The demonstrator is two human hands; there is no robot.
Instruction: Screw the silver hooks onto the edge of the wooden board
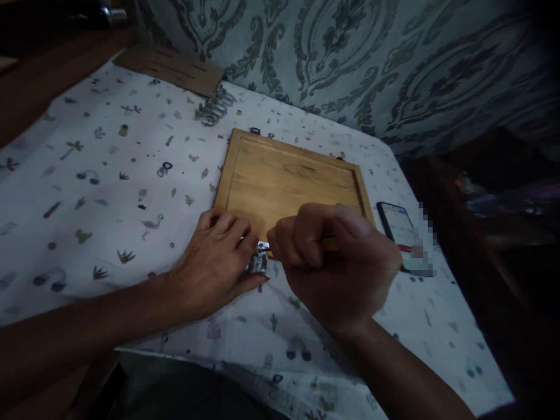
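The left hand (219,254) grasps a small silvery metal hinge (260,263) at the near edge of a flat, yellow-brown wooden panel (289,181). The right hand (336,256) is clenched beside it, perhaps around a hidden tool. Uneven pressure could skew the hinge.

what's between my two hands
Head view: a metal hinge lies between the left hand and right hand, at the edge of the wooden panel.
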